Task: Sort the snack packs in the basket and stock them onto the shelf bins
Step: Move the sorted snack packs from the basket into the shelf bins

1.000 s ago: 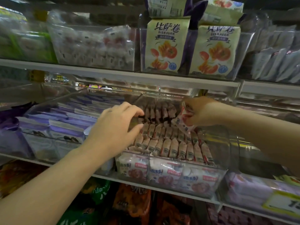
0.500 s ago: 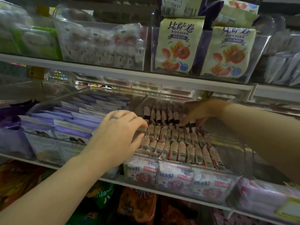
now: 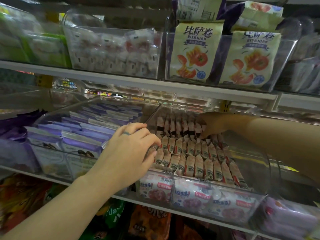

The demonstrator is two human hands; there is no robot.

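Small beige-and-red snack packs (image 3: 199,163) stand in tight rows inside a clear bin (image 3: 267,161) on the middle shelf. My left hand (image 3: 128,153) reaches over the bin's front-left corner, thumb and forefinger pinching the packs of the front rows. Deep at the bin's back right, my right hand (image 3: 213,125) lies in shadow with its fingertips down among the rear row of packs. Whether it holds a pack is hidden. The basket is out of view.
A bin of purple packs (image 3: 83,132) stands directly left. Larger white-and-red packs (image 3: 192,196) line the bin's front. The upper shelf (image 3: 138,82) carries bins of white packs (image 3: 112,49) and pizza-roll bags (image 3: 194,52). Bright bags (image 3: 149,222) fill the shelf below.
My right hand carried a white-and-red pack from above the middle rows down into the rear row. My left hand stayed at the front-left packs. The view moved closer.
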